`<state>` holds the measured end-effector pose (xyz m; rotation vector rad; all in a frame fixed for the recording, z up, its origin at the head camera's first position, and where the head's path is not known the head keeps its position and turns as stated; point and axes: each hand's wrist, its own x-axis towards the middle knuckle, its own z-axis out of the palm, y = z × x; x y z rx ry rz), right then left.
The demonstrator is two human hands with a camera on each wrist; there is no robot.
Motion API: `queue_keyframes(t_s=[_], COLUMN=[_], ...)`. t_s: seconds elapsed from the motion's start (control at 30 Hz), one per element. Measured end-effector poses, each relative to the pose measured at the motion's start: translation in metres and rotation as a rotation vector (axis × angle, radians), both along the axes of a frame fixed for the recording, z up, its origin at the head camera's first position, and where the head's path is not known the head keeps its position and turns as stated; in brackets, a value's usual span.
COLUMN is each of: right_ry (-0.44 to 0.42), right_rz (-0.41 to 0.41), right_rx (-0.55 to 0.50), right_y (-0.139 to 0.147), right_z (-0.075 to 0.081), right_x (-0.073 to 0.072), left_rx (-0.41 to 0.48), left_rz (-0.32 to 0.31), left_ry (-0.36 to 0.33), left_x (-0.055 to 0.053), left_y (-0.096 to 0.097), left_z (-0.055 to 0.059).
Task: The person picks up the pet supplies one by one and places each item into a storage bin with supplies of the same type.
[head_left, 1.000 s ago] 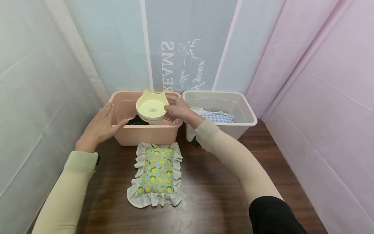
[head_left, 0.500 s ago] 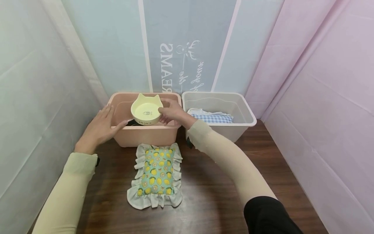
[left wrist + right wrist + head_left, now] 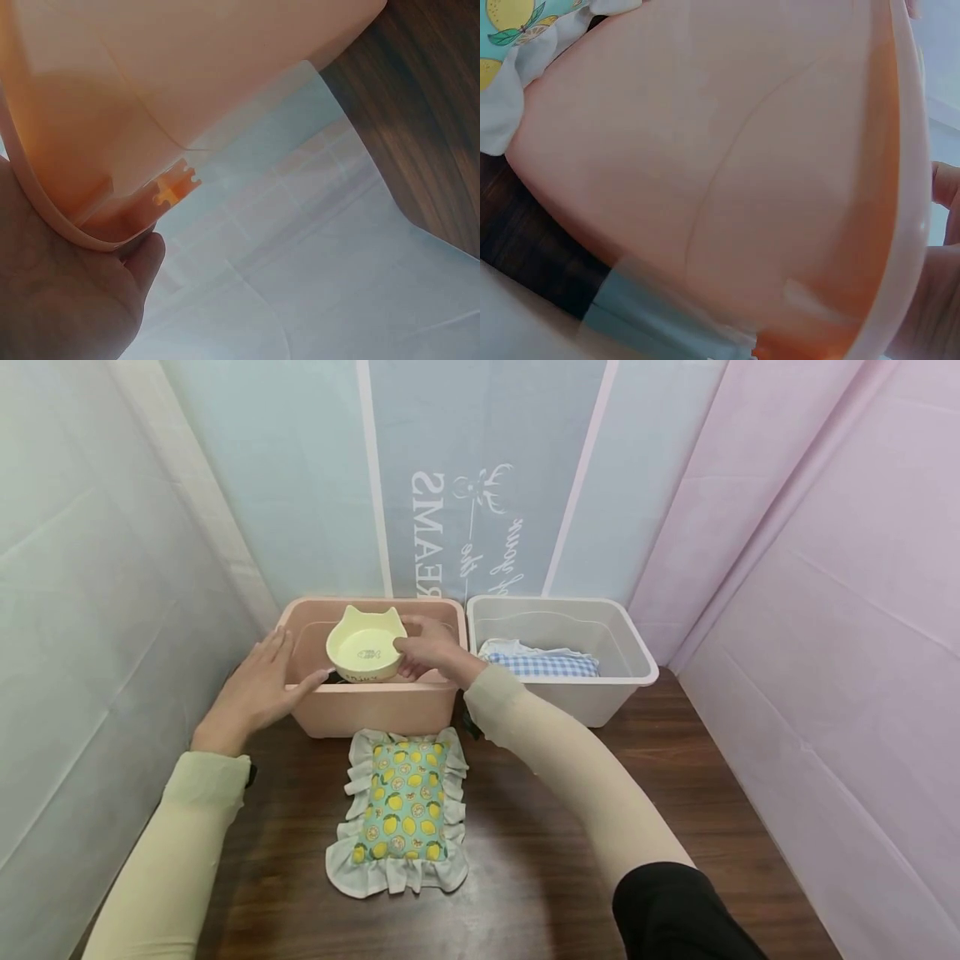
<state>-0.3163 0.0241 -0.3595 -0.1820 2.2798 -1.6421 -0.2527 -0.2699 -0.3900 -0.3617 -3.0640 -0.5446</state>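
Note:
My right hand (image 3: 435, 645) pinches the right side of a pale yellow pet bowl (image 3: 366, 647) with two cat ears on its rim and a fish print inside. The bowl hangs tilted over the peach plastic bin (image 3: 375, 712). At that bin's left end, my left hand (image 3: 255, 685) rests on the rim with its fingers straight and thumb spread along the front edge. In the left wrist view the left palm (image 3: 67, 285) lies against the bin's edge. Only part of the right hand (image 3: 949, 225) shows past the rim in the right wrist view; the bowl is hidden there.
A ruffled lemon-print cushion (image 3: 405, 802) lies on the dark wooden surface (image 3: 555, 860) in front of the peach bin. To the right stands a pale grey bin (image 3: 592, 702) with a blue checked cloth item (image 3: 547, 665) inside. Fabric walls enclose the sides and back.
My right hand has carried the bowl left and slightly down over the peach bin. The left hand stays on the rim.

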Motion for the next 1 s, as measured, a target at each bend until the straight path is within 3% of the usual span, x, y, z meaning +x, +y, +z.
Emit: queue_keyframes(t_s=[0.37, 1.0], right_ry=[0.003, 0.029], right_rz=[0.036, 0.069], right_rx=[0.032, 0.181], right_y=[-0.013, -0.015], right_z=[-0.01, -0.021], right_x=[-0.001, -0.007], left_rx=[0.002, -0.003], left_rz=[0.01, 0.02], left_ry=[-0.01, -0.001], left_x=[0.0, 0.0], left_y=[-0.001, 0.001], left_z=[-0.002, -0.003])
